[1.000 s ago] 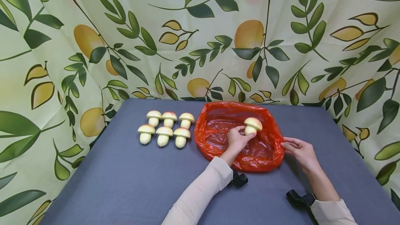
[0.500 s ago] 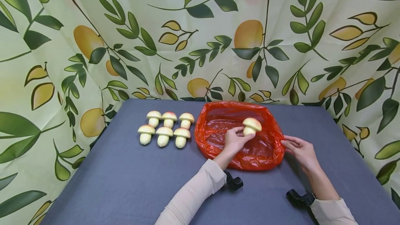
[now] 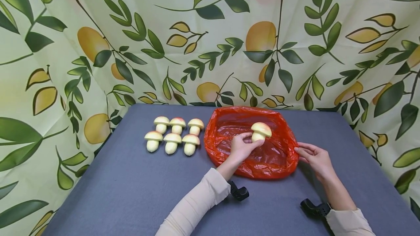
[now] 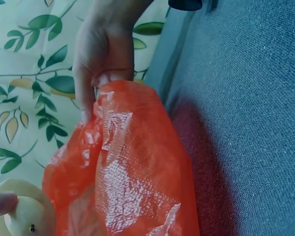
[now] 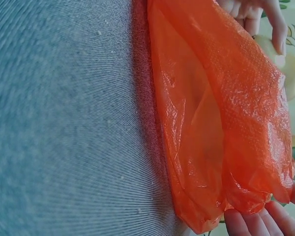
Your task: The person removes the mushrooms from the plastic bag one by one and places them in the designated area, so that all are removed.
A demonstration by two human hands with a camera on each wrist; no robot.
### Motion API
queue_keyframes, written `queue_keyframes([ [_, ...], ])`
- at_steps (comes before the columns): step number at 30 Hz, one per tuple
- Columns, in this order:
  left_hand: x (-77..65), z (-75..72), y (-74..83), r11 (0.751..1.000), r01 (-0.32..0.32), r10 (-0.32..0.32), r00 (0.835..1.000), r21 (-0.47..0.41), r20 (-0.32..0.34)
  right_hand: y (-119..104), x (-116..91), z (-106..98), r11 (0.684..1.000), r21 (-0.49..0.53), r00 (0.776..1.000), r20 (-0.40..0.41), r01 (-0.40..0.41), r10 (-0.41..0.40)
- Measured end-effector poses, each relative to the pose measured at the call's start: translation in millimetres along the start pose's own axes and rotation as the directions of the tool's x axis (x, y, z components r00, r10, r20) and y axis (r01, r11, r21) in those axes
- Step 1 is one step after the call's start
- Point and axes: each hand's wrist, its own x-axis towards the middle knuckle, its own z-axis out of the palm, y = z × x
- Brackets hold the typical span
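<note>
A toy mushroom point(image 3: 261, 131) with a cream stem and pink-tinged yellow cap is pinched upright between the thumb and fingers of my left hand point(image 3: 242, 147). It overlaps the mouth of a red plastic bag point(image 3: 211, 150) that stands wide open. My right hand point(image 3: 316, 159) pinches the bag's right rim. In the left wrist view the thumb presses the mushroom point(image 4: 32, 219) beside the bag point(image 4: 137, 172), a small dark spot on its stem end. The right wrist view shows the right fingers point(image 5: 255, 223) under the rim of the bag point(image 5: 255, 108).
Left of the bag, several similar mushrooms point(image 3: 172, 143) stand in two rows on the blue-grey table point(image 3: 131, 185). Behind the table hangs a cloth point(image 3: 210, 39) printed with leaves and fruit. A black wrist camera point(image 3: 239, 193) sits on the left wrist.
My left hand and forearm have shifted a little to the left, carrying the mushroom toward the middle of the bag's mouth. My right hand has stayed at the rim.
</note>
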Motion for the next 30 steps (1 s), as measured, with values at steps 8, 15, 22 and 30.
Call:
queue_keyframes([
  [8,-7.2,-9.1,5.1,1.000,0.004,-0.004,0.999,-0.003,0.052,-1,-1,-1,1.000,0.002,1.000,0.019,-0.014,0.014],
  [15,-14.0,-17.2,3.5,0.999,0.031,-0.030,0.996,-0.020,0.086,-1,0,-2,1.000,-0.030,0.999,0.033,-0.009,0.010],
  [22,-23.3,-26.8,-1.2,0.998,0.047,-0.041,0.990,-0.039,0.133,2,1,-2,0.999,-0.042,0.999,0.033,-0.020,0.021],
  [30,-32.5,-39.2,-4.3,0.997,0.047,-0.036,0.984,-0.059,0.175,3,2,-2,1.000,-0.020,0.999,0.035,-0.013,0.014],
])
